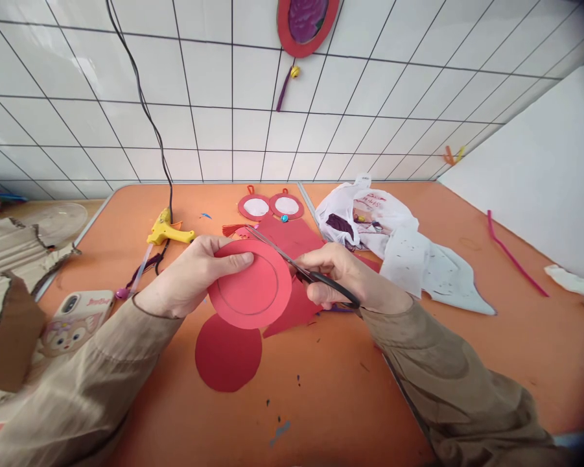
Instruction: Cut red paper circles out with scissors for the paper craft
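Observation:
My left hand (201,272) pinches a round piece of red paper (247,295) by its upper left edge, thumb on top. A thinner circle is drawn inside the disc's rim. In my right hand (338,275) is a pair of scissors (333,283) with black handles; the blades point up and left, along the disc's upper right edge. Whether the blades touch the paper I cannot tell. Below the disc, a darker red paper circle (228,357) lies on the orange table (350,395). More red paper (292,237) spreads behind my hands.
At the back lie two red-rimmed rings (255,207) with white centres. A yellow glue gun (168,230) with a cable and a phone (75,318) are on the left, beside torn cardboard (12,331). White plastic bags (369,214) and a pink pipe cleaner (513,256) lie right.

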Available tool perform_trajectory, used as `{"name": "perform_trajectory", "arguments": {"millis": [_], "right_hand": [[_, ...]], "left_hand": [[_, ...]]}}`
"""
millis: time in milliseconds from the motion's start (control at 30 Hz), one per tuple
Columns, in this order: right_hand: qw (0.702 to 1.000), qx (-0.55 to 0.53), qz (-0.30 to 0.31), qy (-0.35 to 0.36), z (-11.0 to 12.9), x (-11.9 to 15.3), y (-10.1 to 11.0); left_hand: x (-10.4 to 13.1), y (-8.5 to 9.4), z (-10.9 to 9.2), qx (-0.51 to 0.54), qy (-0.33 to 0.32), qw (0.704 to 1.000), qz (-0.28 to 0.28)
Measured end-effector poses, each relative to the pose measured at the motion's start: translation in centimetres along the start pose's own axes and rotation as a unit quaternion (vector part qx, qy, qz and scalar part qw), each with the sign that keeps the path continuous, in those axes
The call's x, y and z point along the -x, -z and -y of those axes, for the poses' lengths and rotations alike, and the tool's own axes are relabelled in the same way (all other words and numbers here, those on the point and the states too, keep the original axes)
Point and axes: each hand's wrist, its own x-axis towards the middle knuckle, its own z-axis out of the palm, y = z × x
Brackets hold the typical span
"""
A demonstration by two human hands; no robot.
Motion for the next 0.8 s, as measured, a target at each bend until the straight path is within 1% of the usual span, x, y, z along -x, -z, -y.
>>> {"name": "perform_trajectory", "arguments": {"millis": [167,367,800], "right_hand": [[1.0,0.009,0.0,-0.021,-0.04,0.24,0.08],[1.0,0.016,0.0,-0.019,0.1,0.36,-0.01],[0.999,0.023,0.006,-0.023,0.19,0.47,0.13]], "left_hand": [[0.1,0.06,0.03,-0.01,-0.002,1.0,0.002],[0.13,0.19,0.1,-0.034,-0.007,0.999,-0.003],[0.28,0.28,-0.2,-0.034,-0.006,0.999,0.026]]}}
